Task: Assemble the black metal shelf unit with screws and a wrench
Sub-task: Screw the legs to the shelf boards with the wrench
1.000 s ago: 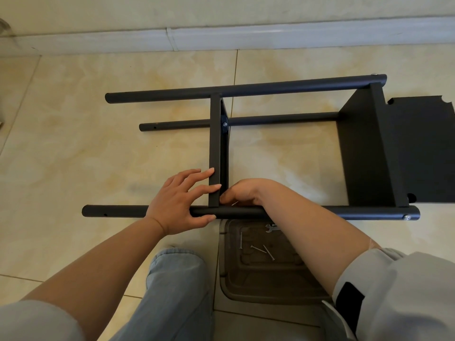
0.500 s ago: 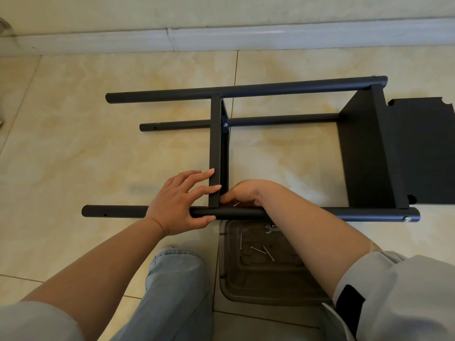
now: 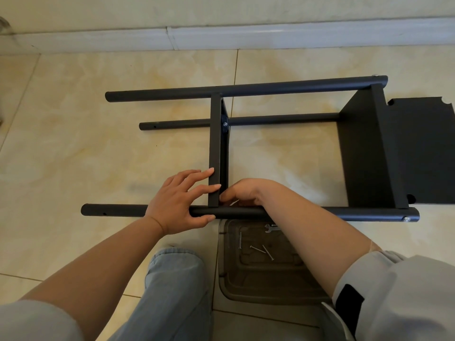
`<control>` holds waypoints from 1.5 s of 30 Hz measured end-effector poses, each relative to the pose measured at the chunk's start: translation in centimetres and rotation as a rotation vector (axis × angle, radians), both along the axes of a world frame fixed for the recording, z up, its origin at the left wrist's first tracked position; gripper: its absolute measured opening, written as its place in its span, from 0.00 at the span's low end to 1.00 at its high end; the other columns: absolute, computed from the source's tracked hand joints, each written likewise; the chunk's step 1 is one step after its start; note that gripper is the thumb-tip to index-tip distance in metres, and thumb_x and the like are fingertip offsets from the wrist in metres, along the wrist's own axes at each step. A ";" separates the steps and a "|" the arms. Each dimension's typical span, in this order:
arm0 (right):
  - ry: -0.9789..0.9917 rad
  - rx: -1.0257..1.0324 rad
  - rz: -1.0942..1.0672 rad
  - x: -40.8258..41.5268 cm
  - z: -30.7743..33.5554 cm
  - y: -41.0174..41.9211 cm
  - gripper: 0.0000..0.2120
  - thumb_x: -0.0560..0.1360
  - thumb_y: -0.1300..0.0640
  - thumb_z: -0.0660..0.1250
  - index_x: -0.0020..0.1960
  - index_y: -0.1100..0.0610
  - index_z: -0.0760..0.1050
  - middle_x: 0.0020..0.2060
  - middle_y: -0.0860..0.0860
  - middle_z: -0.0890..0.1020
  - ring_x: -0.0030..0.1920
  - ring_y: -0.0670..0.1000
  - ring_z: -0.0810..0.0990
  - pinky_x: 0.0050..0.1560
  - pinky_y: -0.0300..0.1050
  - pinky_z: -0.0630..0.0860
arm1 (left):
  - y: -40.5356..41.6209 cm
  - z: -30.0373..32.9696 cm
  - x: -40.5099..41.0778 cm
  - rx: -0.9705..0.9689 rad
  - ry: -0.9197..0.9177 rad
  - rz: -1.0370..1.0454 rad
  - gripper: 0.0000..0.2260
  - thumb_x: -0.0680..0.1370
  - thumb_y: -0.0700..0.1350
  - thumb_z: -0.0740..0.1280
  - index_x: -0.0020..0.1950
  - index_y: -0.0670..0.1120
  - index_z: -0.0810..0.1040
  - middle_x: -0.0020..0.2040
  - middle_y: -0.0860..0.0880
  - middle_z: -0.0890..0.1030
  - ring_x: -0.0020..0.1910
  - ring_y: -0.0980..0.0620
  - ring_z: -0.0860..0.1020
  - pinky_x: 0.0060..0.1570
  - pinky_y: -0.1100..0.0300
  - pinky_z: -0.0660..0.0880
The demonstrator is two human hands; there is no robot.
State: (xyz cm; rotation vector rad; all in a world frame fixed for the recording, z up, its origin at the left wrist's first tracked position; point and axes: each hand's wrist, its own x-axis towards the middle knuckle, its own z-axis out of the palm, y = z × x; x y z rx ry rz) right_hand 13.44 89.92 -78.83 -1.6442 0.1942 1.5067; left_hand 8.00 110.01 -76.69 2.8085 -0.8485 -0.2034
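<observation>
Shelf unit [image 3: 362,153] on its side on floor | left hand [image 3: 178,204] thumb under near tube [image 3: 320,214], straight fingers against middle shelf panel [image 3: 214,148] | right hand [image 3: 246,191] curled at that joint, what it holds can't be told | screws [image 3: 258,249], wrench [image 3: 270,228] in tray [image 3: 258,279] near.

I'm sitting on the floor of what looks like a home room: glossy beige marbled floor tiles [image 3: 73,134] with thin grout lines are running under me, and a white skirting board [image 3: 221,36] is lining the pale wall. A translucent grey plastic tray [image 3: 266,274] holding loose silver screws [image 3: 256,249] is sitting beside my knee, flat-pack style.
</observation>
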 end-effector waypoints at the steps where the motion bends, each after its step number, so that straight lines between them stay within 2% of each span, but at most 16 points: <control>1: -0.002 -0.001 0.009 0.0 0.0 0.0 0.13 0.76 0.51 0.66 0.57 0.56 0.78 0.53 0.54 0.81 0.54 0.54 0.79 0.63 0.53 0.72 | 0.0 0.0 0.0 0.000 0.000 -0.001 0.27 0.71 0.65 0.60 0.68 0.59 0.64 0.72 0.53 0.64 0.66 0.47 0.65 0.58 0.47 0.70; 6: -0.007 0.027 0.055 -0.1 0.2 0.1 0.09 0.76 0.50 0.65 0.50 0.54 0.78 0.49 0.53 0.81 0.53 0.53 0.79 0.61 0.50 0.72 | 0.0 -0.1 0.0 0.005 0.001 0.003 0.27 0.70 0.65 0.60 0.68 0.60 0.64 0.72 0.53 0.63 0.66 0.47 0.65 0.58 0.47 0.70; 11: -0.038 0.030 0.062 0.0 -0.1 0.2 0.14 0.76 0.51 0.64 0.60 0.55 0.77 0.55 0.54 0.80 0.56 0.54 0.79 0.65 0.54 0.70 | -0.1 -0.1 0.0 -0.002 -0.002 0.000 0.27 0.70 0.65 0.60 0.68 0.59 0.64 0.72 0.52 0.64 0.66 0.47 0.65 0.58 0.47 0.70; 26: -0.033 0.039 0.074 -0.1 0.4 0.0 0.12 0.77 0.50 0.64 0.56 0.54 0.78 0.55 0.54 0.81 0.56 0.54 0.79 0.63 0.52 0.71 | 0.0 -0.1 0.0 -0.006 -0.008 -0.001 0.27 0.71 0.65 0.60 0.68 0.59 0.64 0.72 0.53 0.63 0.66 0.47 0.65 0.59 0.47 0.70; 30: -0.009 0.082 0.049 -0.1 0.2 0.0 0.12 0.78 0.53 0.62 0.59 0.55 0.76 0.57 0.56 0.79 0.58 0.55 0.77 0.64 0.52 0.71 | 0.0 -0.1 0.0 0.007 -0.006 -0.001 0.27 0.71 0.65 0.60 0.68 0.59 0.64 0.72 0.52 0.64 0.66 0.47 0.65 0.59 0.47 0.70; 36: -0.018 0.057 0.089 0.0 0.1 0.0 0.14 0.77 0.50 0.63 0.58 0.56 0.77 0.55 0.54 0.81 0.56 0.54 0.79 0.62 0.51 0.73 | 0.0 0.0 0.0 0.001 -0.011 -0.003 0.27 0.71 0.65 0.60 0.68 0.59 0.64 0.72 0.53 0.64 0.66 0.47 0.65 0.59 0.48 0.70; 40: -0.004 0.092 0.050 0.0 -0.3 0.1 0.12 0.77 0.54 0.63 0.59 0.54 0.77 0.57 0.55 0.80 0.57 0.55 0.79 0.63 0.52 0.72 | -0.1 0.0 0.0 0.011 -0.010 -0.009 0.27 0.71 0.65 0.60 0.68 0.60 0.64 0.72 0.53 0.63 0.66 0.48 0.65 0.59 0.48 0.70; 43: -0.048 0.052 0.084 0.0 0.0 0.1 0.14 0.77 0.53 0.64 0.60 0.55 0.76 0.56 0.55 0.80 0.55 0.54 0.79 0.62 0.51 0.72 | -0.1 0.0 0.0 0.015 -0.008 -0.008 0.27 0.71 0.65 0.60 0.68 0.59 0.64 0.72 0.53 0.64 0.66 0.48 0.65 0.59 0.48 0.70; 45: -0.048 0.047 0.104 0.0 0.2 0.0 0.13 0.77 0.52 0.63 0.58 0.56 0.77 0.51 0.54 0.81 0.51 0.52 0.79 0.58 0.49 0.74 | -0.1 0.0 0.0 0.013 -0.006 -0.005 0.27 0.71 0.65 0.59 0.68 0.59 0.65 0.72 0.52 0.65 0.66 0.47 0.65 0.59 0.47 0.70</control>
